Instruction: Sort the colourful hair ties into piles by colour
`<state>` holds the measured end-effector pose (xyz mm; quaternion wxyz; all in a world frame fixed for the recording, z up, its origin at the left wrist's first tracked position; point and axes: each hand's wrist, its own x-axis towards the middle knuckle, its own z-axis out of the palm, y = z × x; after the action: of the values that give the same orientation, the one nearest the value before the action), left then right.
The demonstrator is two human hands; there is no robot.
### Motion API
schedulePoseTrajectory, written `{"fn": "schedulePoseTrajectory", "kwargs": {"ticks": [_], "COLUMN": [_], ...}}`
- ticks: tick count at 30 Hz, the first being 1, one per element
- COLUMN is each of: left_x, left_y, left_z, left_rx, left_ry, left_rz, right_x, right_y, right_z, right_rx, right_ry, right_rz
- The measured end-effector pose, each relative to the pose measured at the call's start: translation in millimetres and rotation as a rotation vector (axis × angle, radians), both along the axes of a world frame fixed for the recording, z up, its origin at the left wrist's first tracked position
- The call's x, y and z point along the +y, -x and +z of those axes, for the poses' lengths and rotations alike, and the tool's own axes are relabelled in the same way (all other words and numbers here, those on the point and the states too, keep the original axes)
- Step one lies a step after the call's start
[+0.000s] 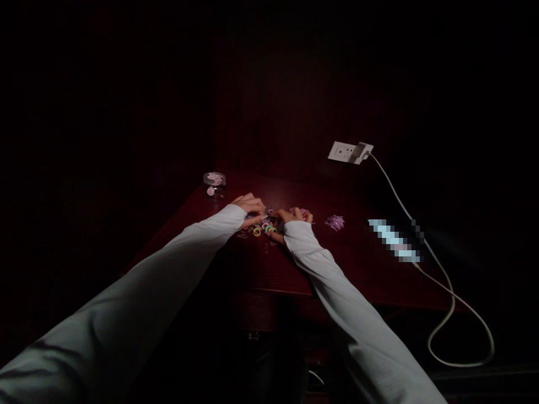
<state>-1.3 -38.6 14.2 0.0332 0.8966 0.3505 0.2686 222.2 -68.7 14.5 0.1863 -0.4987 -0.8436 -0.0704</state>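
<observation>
A small mixed pile of colourful rings and clips (266,225) lies on the dark red table between my hands. My left hand (251,206) rests over the pile's left side, fingers bent and thumb stretched along the table. From the right, my right hand (293,217) reaches over the same pile, its thumb and forefinger apart. I make out nothing held in either hand, though some fingertips are hidden among the pieces. A yellow ring (256,232) and a paper clip (266,248) lie nearest me. Pink pieces (300,212) show behind my right hand.
A heap of purple pieces (335,223) sits right of my hands. A clear round container (214,186) with pink pieces stands at the back left. A blurred lit device (393,241) lies at right, its white cable (452,292) running to a wall socket (343,152).
</observation>
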Motion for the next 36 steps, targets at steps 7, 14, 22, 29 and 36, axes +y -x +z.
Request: {"fn": "schedulePoseTrajectory", "kwargs": {"ticks": [7, 14, 22, 29, 36], "left_x": [4, 9, 3, 1, -3], "left_y": [1, -3, -2, 3, 3], "left_z": [-2.5, -9.6, -6.6, -5.7, -2.1], "left_rx": [-0.015, -0.049, -0.011, 0.018, 0.049], "left_ry": [0.007, 0.006, -0.001, 0.003, 0.002], "left_rz": [-0.017, 0.007, 0.009, 0.002, -0.004], "right_x": [3, 2, -11, -14, 10], "right_y": [1, -10, -91, -108, -110], "right_z": [-1.8, 14.5, 57.2, 35.4, 16.3], "right_rx": [0.075, 0.054, 0.008, -0.076, -0.108], "right_ry": [-0.030, -0.075, -0.217, -0.130, -0.060], "right_rz": [0.011, -0.006, -0.141, -0.095, -0.127]}}
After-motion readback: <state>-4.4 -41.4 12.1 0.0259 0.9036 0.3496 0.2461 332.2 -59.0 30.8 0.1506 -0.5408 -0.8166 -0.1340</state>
